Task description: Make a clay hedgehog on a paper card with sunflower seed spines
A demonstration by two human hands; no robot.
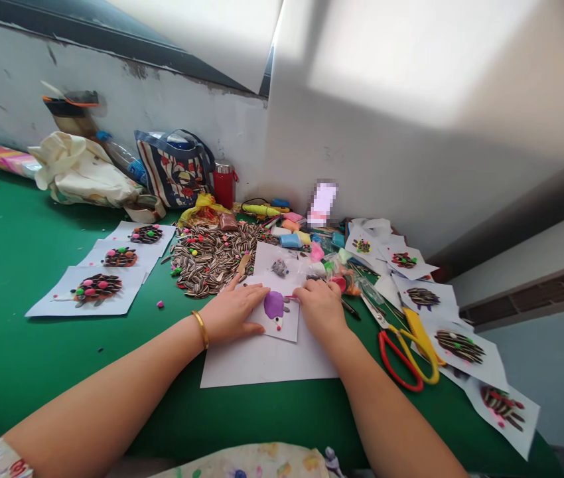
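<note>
left hand [235, 312]: palm down, open, fingers extended, gripping nothing that shows. its fingers and thumb lie along the left side of a small white card [292, 328]. gold bracelet [201, 330] at its wrist.

right hand [322, 309]: fingers curled in, at the card's right edge. a thin pinkish strip shows between its near fingers and the card; cannot tell whether it is gripped, or what it is.

the card lies flat between the two hands. on it, a purple patch [274, 305], dark seeds along the right side of the patch, and a pale pointed face with a reddish dot at the tip, nearest the wearer. a larger white sheet [267, 365] lies under the card and reaches below both hands.

just beyond the card, between the hands: another white paper bearing a grey clump [279, 267].

beyond the left hand: a broad heap of striped seeds [207, 255] mixed with small coloured balls. a flat wooden stick [243, 263] lies near the fingertips. left of this hand, a lone pink ball [160, 304] on the green table [162, 411]; farther left, three overlapping cards [48, 304] with seed-and-ball figures.

right of the right hand: a black pen [350, 309], then scissors [391, 328] with one red and one yellow handle. past these, a row of decorated cards [493, 358], overlapping.

well beyond the left hand, by the wall: red bottle [223, 187], striped bag [172, 172], cream bag [80, 172].
</note>
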